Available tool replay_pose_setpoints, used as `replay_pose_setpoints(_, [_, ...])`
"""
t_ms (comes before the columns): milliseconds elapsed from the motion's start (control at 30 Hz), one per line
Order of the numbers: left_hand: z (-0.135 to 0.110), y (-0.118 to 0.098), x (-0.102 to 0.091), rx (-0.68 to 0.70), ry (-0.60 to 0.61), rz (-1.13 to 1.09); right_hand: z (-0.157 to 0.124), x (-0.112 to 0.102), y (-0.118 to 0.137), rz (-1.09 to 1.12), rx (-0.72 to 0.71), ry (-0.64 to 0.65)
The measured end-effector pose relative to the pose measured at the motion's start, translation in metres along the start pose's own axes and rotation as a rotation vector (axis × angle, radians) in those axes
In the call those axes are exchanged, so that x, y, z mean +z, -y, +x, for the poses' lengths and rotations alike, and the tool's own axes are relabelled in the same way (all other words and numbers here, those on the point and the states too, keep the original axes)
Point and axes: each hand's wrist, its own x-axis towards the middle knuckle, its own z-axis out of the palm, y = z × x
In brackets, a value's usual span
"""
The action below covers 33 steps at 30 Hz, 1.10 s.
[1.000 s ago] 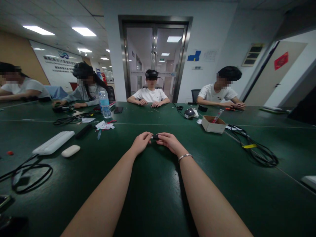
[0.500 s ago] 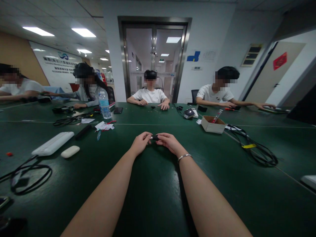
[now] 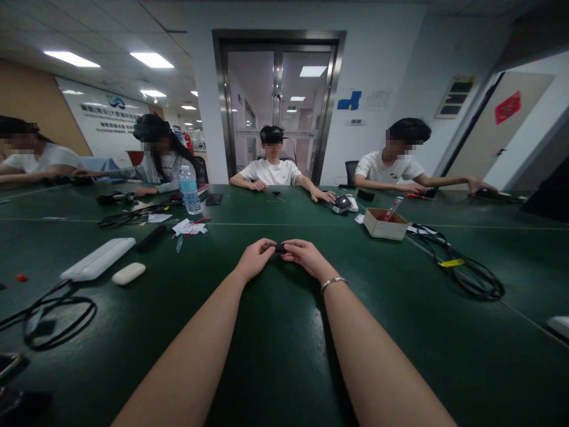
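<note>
Between my two hands, above the green table (image 3: 267,332), is a small black stick (image 3: 280,248), too small in view to tell its exact kind. My left hand (image 3: 258,259) pinches its left end between thumb and fingertips. From the other side, my right hand (image 3: 306,257) has its fingers closed on the right end. The fingertips hide most of the stick, and only a short dark middle part shows. A silver bracelet (image 3: 333,283) is on my right wrist.
At left lie a white power bank (image 3: 98,259), a white oval case (image 3: 128,274) and black cable. Beyond stands a water bottle (image 3: 190,191). A cardboard box (image 3: 386,225) and coiled cable (image 3: 475,274) are at right. Several people sit across the table.
A silver bit beside my left fingertips no longer shows; the visible part of the stick is all dark. The person opposite has reached a hand towards the dark device on the table.
</note>
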Motion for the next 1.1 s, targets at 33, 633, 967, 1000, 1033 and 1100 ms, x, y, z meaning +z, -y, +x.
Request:
replay_pose_setpoints(33, [-0.0001,-0.0003,-0.0002,-0.004,0.004,0.003,-0.0001,0.0003,0.0002,-0.003,0.004,-0.008])
replay_pose_setpoints(633, [0.0012,0.0053,-0.0005,-0.006,0.029,0.021,-0.0001,0.0011,0.0005,-0.004,0.003,0.003])
replay_pose_setpoints(967, [0.0028,0.0081,0.0011,-0.002,0.029,0.021,-0.0010,0.0013,0.0003,-0.004,-0.007,-0.011])
replay_pose_setpoints(1000, [0.0024,0.0072,0.0010,-0.001,0.022,0.020,-0.0009,0.0013,0.0003,0.001,-0.007,-0.010])
replay_pose_setpoints(1033, [0.0021,0.0063,0.0009,0.002,0.013,0.016,-0.0008,0.0013,0.0004,0.004,-0.004,-0.010])
replay_pose_setpoints(1100, [0.0019,0.0047,0.0007,0.013,-0.005,0.004,-0.0008,0.0014,0.0006,0.008,0.002,-0.014])
